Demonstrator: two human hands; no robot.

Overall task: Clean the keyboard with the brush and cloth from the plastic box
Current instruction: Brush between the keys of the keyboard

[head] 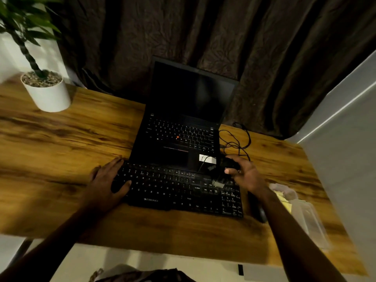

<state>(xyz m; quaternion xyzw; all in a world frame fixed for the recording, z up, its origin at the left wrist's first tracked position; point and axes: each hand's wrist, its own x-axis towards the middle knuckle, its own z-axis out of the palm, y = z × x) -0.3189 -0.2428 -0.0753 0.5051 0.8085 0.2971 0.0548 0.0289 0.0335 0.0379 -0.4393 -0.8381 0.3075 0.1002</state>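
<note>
- A warm-grained wooden desk (61, 139) stands against a heavy dark brown curtain (223, 37). The light is dim, so small dark things are hard to read.
- The flat black external keyboard (173, 190) lies across the near middle of the desk, just in front of the open black laptop (183, 135). That puts it squarely under both arms for cleaning.
- The left hand (107, 178) lies flat on the keyboard's left end, fingers extended over the far corner and thumb on the keys. It is relaxed and grasps nothing, and it probably steadies the board so it does not slide.
- The right hand (246, 176) hovers at the keyboard's far right corner, its fingers curled around a small dark object (231, 164). This may be the brush handle, but I cannot tell.
- A pale grey piece (218, 183) sits on the keys just left of that hand. It could be bristles or a plug.
- The clear plastic box (311, 220) rests near the desk's right edge, within easy reach. The folded yellow cloth (283, 200) appears to be in it, not yet in use.
- A dark mouse (258, 210) lies between keyboard and box.
- A tangled thin black cable (238, 141) lies beside the laptop.
- A white cylindrical plant pot (48, 94) stands well apart at the far left.
</note>
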